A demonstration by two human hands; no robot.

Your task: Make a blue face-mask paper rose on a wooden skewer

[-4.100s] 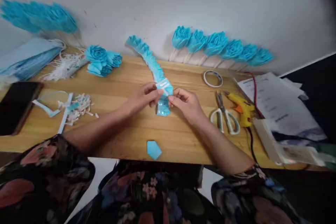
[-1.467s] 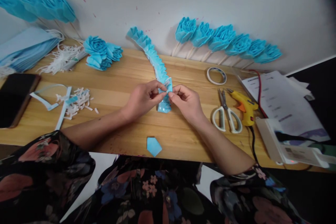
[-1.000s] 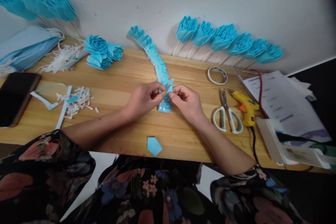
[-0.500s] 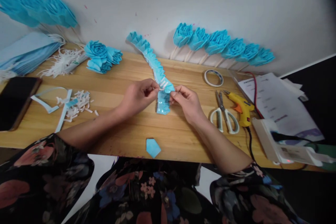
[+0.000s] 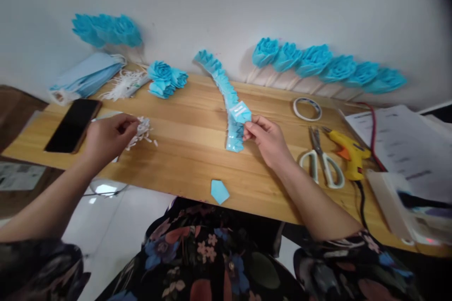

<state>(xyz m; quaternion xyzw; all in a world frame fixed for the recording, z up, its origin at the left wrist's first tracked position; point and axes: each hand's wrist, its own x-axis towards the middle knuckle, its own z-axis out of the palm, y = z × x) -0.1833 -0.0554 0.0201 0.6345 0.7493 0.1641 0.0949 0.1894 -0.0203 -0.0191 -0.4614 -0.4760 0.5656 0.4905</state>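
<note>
A long chain of folded blue paper pieces (image 5: 226,89) runs from the wall toward the table's middle. My right hand (image 5: 267,140) pinches a folded blue piece (image 5: 240,113) beside the chain's near end. My left hand (image 5: 106,136) has its fingers closed over a heap of white paper scraps (image 5: 143,130) at the left; what it holds is too small to make out. A single flat blue paper piece (image 5: 219,191) lies at the table's front edge.
Blue paper roses (image 5: 326,67) lean on the wall at the back right; more roses (image 5: 165,77) lie back left. A black phone (image 5: 73,124), tape roll (image 5: 307,108), scissors (image 5: 323,162), yellow glue gun (image 5: 348,148) and papers (image 5: 402,138) lie on the wooden table (image 5: 187,150).
My left hand let go of the folded piece and moved left to the white scraps. My right hand kept the piece. The view swung left.
</note>
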